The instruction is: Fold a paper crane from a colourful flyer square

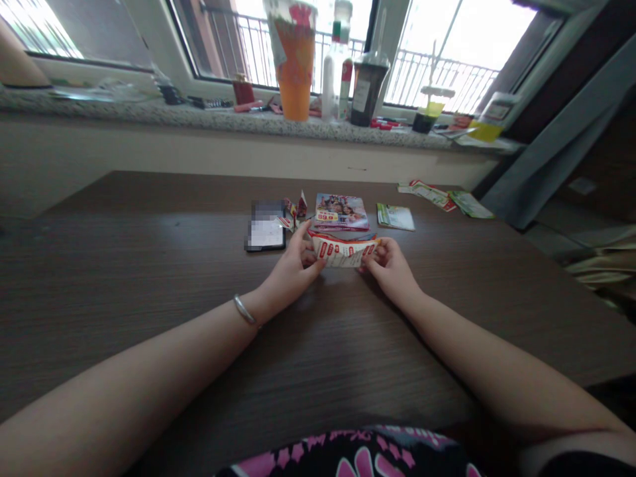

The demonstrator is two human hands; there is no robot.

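A printed paper sheet [342, 253], white with red marks and a folded upper edge, is stretched between my two hands just above the table. My left hand [299, 255] pinches its left end between thumb and fingers. At the other end, my right hand [388, 265] grips it the same way. Right behind the paper lies a small stack of colourful printed leaflets [340, 211]. Folded red paper pieces [297, 211] stand beside my left fingertips. A dark-framed phone [267, 228] lies left of them, its screen partly blurred.
A green and white card [395, 216] lies right of the stack. Paper strips [432, 195] rest at the table's [149, 278] far right edge. On the granite sill [199, 118] stand an orange cup [295, 73], a dark drink cup [368, 89] and bottles.
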